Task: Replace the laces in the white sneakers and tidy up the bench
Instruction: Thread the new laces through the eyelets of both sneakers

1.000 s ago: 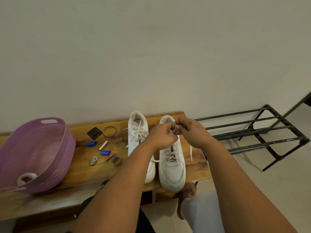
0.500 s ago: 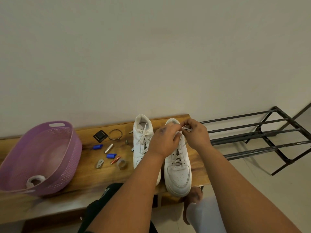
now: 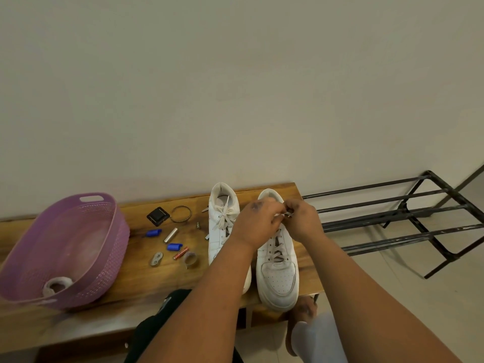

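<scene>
Two white sneakers stand side by side on the wooden bench (image 3: 136,281), toes toward me. The left sneaker (image 3: 222,218) has its lace loosely tied. Over the upper eyelets of the right sneaker (image 3: 279,271) both hands work a white lace (image 3: 286,213). My left hand (image 3: 258,224) has its fingers curled at the lace near the tongue. My right hand (image 3: 301,218) pinches the lace end between thumb and fingers. The lower eyelets of this sneaker are laced.
A purple plastic basket (image 3: 104,258) holding a roll of tape (image 3: 56,285) sits at the bench's left. Small items lie between it and the shoes: a black square (image 3: 158,216), a ring (image 3: 181,213), blue caps (image 3: 153,233), a battery (image 3: 180,253). A black metal shoe rack (image 3: 408,218) stands right.
The view has shifted slightly; the hands stay at the top of the right sneaker, the right hand having drawn the lace end a little to the right.
</scene>
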